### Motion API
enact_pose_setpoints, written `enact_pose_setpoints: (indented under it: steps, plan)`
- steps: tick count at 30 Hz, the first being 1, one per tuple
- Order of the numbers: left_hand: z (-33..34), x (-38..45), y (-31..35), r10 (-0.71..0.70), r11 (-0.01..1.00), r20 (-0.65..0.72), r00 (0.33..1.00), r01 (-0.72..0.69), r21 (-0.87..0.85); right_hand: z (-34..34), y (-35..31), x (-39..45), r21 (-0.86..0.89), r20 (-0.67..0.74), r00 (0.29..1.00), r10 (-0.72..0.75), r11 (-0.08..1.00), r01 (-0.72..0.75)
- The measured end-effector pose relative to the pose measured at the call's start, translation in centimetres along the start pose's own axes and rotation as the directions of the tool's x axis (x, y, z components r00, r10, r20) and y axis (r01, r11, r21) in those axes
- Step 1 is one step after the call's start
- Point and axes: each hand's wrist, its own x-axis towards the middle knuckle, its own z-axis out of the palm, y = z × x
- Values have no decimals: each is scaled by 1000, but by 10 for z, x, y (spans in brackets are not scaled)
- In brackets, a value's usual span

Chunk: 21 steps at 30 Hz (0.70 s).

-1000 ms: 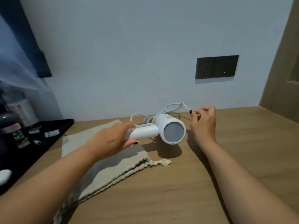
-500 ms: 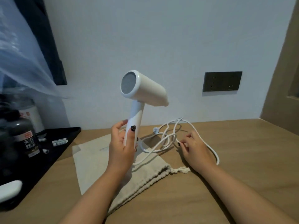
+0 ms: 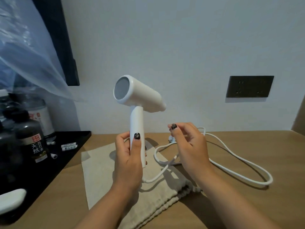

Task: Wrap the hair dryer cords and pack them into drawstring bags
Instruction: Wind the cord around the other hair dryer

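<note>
I'm looking down at a pale wooden bench (image 3: 231, 204) set against a plain white wall, so that is my working surface.

Nearest me, at about six o'clock, the beige drawstring bag (image 3: 115, 179) lies flat on the bench, its gathered mouth toward four o'clock. It looks empty to me, so packing has not begun.

Just above it, my left hand (image 3: 128, 164) holds the white hair dryer (image 3: 137, 100) upright by the handle, thumb across the front and fingers curled behind; that grip is closed firmly round the handle. The barrel points toward ten o'clock.

At about two o'clock from the bag, my right hand (image 3: 189, 146) is raised beside the handle, fingers curled. The white cord (image 3: 239, 166) passes under or through it, but I cannot tell whether this grip is actually pinching the cord or only hovering over it.

The cord trails from the handle's foot, crosses the bag, and sprawls in a wide loose loop toward three o'clock. I judge the wrapping barely started: no turns sit round the handle yet, and the whole length is left to wind before bagging.

Farther off at nine o'clock a black tray (image 3: 79, 146) carries dark bottles (image 3: 33, 139) and small sachets. On the wall at two o'clock is a dark socket plate (image 3: 250, 86).
</note>
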Motion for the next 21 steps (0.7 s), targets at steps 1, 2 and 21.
enact_pose_setpoints:
  steps: [1,2,21]
  plan:
    - [-1,-1,0,21,999,-10,1000,-21,45,1,2,-3,18,20,998,52,998,-52]
    - [-1,-2,1,62,993,-18,998,-60,99,2,5,-6,20,48,995,91,996,-92]
    - [12,-14,5,512,227,468,720,-639,735,-6,-7,-3,596,178,852,493,634,-492]
